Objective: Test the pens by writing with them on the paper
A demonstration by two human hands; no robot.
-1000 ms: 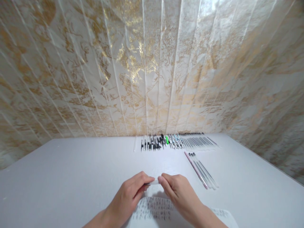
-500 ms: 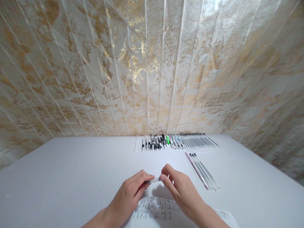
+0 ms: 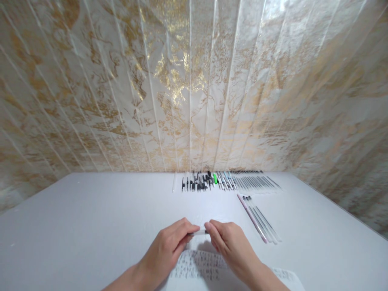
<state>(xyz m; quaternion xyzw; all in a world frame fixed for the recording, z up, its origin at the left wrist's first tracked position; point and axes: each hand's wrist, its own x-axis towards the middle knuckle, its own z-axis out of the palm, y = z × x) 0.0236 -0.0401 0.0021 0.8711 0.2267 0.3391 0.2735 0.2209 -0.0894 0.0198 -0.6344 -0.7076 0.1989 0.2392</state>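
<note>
Between my two hands a slim pen (image 3: 199, 233) with a whitish, see-through barrel lies nearly level; its two ends are hidden by fingers. My left hand (image 3: 168, 246) is closed, pinching the pen's left end between thumb and fingers. On the other end, my right hand (image 3: 233, 245) is closed too, its thumb and curled fingers gripping the tip. Below both hands lies a sheet of paper (image 3: 209, 274) covered with handwriting, partly hidden by my right wrist.
Right of my hands lie a pink pen (image 3: 252, 218) and several clear pens (image 3: 263, 221) with dark caps. Along the table's back edge runs a row of black pens and parts (image 3: 198, 182), a bright green piece (image 3: 215, 178) and many thin refills (image 3: 256, 182). Behind hangs a gold-patterned curtain (image 3: 182, 89).
My right hand's fingers have curled down and closed more tightly round the pen's end. My left hand keeps its hold, almost unmoved. The view has shifted slightly.
</note>
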